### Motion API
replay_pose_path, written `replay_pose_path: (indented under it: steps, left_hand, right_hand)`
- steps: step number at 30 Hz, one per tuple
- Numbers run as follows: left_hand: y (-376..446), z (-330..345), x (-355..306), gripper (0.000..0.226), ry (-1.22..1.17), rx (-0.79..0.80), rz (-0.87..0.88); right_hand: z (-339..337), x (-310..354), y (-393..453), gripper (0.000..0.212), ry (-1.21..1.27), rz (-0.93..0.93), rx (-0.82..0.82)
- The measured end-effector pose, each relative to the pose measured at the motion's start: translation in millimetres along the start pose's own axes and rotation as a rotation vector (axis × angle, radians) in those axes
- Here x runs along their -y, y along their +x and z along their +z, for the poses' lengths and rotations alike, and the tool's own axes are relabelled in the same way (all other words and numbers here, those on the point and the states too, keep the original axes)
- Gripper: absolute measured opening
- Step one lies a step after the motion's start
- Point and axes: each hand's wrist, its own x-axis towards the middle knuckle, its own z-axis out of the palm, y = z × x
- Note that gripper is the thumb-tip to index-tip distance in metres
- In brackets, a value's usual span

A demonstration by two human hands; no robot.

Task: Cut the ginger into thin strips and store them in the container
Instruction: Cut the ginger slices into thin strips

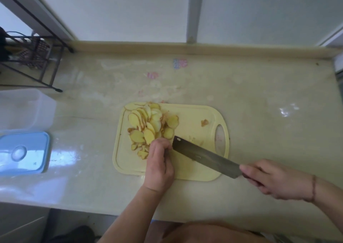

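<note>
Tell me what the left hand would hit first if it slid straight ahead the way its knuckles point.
The left hand, fingers curled down on the yellow plastic cutting board, points away from the person. Going straight on, it would probably first meet the pile of pale yellow ginger slices just beyond its knuckles.

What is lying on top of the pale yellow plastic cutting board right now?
A pile of thin yellow ginger slices, a small ginger scrap, the dark cleaver blade and the left hand lie on the pale yellow plastic cutting board. Whatever the left hand covers is hidden.
</note>
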Motion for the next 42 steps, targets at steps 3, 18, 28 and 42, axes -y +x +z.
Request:
replay_pose_path:
  steps: [3,18,28,42]
  left_hand:
    - [-0.4,0.6,1.1,0.023,0.021,0.008,0.019]
    - [7.5,-3.6,-27.5,0.016,-0.040,-0.131,0.192]
    - [33.0,1.4,-59.9,0.020,0.433,0.326,0.099]
    - [55.0,20.9,-63.9,0.033,0.557,0.491,-0.082]
  right_hand:
    - [-15.1,2.9,7.8,0.070,0.028,0.000,-0.027]
    - [-29.6,20.0,0.2,0.087,-0.442,-0.278,-0.242]
    - [3.8,9.1,-3.4,0.085,-0.926,-0.363,-0.471]
    - [-3.6,12.4,7.1,0.091,-1.017,-0.441,-0.571]
